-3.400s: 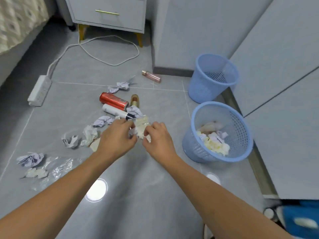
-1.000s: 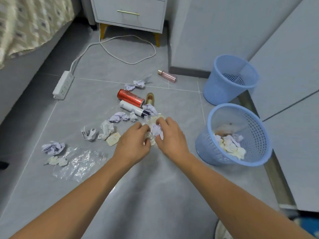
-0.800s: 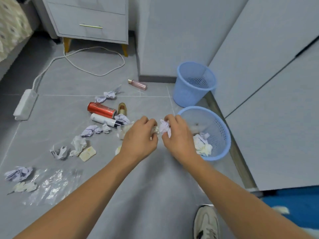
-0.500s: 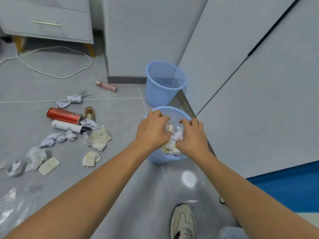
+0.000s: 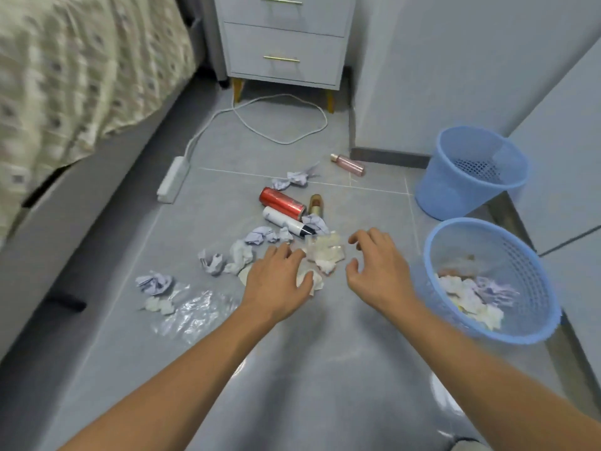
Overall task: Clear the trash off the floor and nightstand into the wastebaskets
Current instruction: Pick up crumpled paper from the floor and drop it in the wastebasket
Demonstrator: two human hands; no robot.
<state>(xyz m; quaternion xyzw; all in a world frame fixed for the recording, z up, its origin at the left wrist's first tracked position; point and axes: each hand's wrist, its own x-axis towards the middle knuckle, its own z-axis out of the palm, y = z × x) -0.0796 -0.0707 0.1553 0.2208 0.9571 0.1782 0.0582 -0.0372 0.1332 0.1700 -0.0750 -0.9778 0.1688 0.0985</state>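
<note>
bed (image 5: 81,70): patterned cover, far left | power strip (image 5: 173,180): on floor beside bed | white cable (image 5: 279,122): looped before the drawers

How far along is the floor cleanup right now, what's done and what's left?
Done: the near basket already holds crumpled paper; the far basket looks empty. In hand: nothing; the left hand and right hand reach open toward the tissue pile. Left: paper wads, red can, white tube, pink bottle and plastic bag. The nightstand top is out of view.
</note>
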